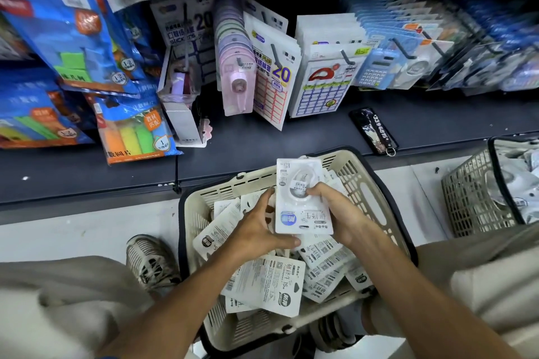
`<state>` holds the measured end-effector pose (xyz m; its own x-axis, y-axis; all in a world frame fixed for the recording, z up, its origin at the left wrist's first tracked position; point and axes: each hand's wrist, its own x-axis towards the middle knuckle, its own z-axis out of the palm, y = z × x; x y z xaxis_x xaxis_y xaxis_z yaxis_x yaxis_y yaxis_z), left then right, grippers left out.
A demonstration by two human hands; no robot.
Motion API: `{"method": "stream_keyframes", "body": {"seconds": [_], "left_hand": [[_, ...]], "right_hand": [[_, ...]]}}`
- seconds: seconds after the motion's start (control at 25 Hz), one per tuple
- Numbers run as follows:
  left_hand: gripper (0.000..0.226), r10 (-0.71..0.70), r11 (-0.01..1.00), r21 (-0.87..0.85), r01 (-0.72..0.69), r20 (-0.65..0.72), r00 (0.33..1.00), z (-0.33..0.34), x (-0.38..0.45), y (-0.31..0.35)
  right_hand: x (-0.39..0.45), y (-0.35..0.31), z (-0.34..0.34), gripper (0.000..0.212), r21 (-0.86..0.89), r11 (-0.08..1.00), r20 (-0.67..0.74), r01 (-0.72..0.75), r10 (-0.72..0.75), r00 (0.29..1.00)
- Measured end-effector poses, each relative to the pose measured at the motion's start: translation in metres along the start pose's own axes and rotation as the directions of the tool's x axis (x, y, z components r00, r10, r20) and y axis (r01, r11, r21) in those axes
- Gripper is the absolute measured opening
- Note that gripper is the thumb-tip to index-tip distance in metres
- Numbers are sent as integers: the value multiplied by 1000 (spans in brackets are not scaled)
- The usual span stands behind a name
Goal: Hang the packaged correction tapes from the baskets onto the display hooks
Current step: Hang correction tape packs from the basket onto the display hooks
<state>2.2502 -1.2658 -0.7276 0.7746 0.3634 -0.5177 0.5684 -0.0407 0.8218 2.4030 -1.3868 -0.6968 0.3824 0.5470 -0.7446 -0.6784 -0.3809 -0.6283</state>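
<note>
A white packaged correction tape is held above the beige basket, its hang-hole end toward me. My right hand grips its right edge, thumb on the clear blister. My left hand holds the lower left edge, thumb under the bottom and fingers along the side. Several more white correction tape packs lie loose in the basket below. Display hooks stick out from the shelf backing, most loaded with sticker packs; a pink correction tape row hangs left of them.
A second grey basket with packs stands at the right. A black phone with a key tag lies on the dark shelf. Blue card packs lean at the left. My shoe rests beside the basket on the floor.
</note>
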Motion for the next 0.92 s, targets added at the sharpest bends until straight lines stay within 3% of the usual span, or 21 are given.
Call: {"method": "stream_keyframes", "body": {"seconds": [0.08, 0.2, 0.28, 0.36, 0.48, 0.56, 0.64, 0.72, 0.76, 0.84, 0.92], "left_hand": [[100, -16, 1000, -5, 16, 15, 1000, 2, -2, 2], [45, -75, 991, 96, 90, -148, 986, 1, 0, 5], [35, -74, 997, -22, 71, -248, 966, -11, 2, 8], [29, -93, 976, -215, 24, -316, 944, -30, 5, 18], [16, -215, 883, -469, 23, -360, 908, -57, 12, 26], [9, -265, 790, -612, 33, -293, 919, -64, 15, 33], [15, -172, 815, -578, 39, -177, 969, -65, 16, 37], [30, -85, 860, -510, 35, -76, 994, -64, 14, 42], [32, -74, 860, -507, 59, -10, 997, -63, 13, 44], [32, -53, 844, -521, 132, 163, 985, -62, 8, 48], [45, -1, 901, -413, 134, 307, 952, -61, 6, 46]], "right_hand": [[4, 7, 4, 31, 6, 1000, 25, -3, 3, 1000], [7, 3, -1, 34, 45, 996, -18, 75, -75, 997], [3, -17, -19, 27, 36, 985, -80, 171, -167, 983], [-8, -43, -38, 32, -254, 929, -9, 268, -279, 960], [-28, -70, -27, 51, -679, 662, 281, 319, -167, 945], [-34, -77, -8, 51, -816, 475, 332, 328, -79, 940], [-41, -81, 9, 59, -864, 358, 332, 354, -122, 935], [-46, -86, 16, 63, -853, 298, 358, 428, -262, 896], [-46, -89, 16, 62, -865, 204, 388, 458, -306, 869], [-43, -91, 17, 59, -877, -136, 479, 460, -294, 827], [-42, -82, 29, 61, -795, -286, 602, 535, -270, 751]]}}
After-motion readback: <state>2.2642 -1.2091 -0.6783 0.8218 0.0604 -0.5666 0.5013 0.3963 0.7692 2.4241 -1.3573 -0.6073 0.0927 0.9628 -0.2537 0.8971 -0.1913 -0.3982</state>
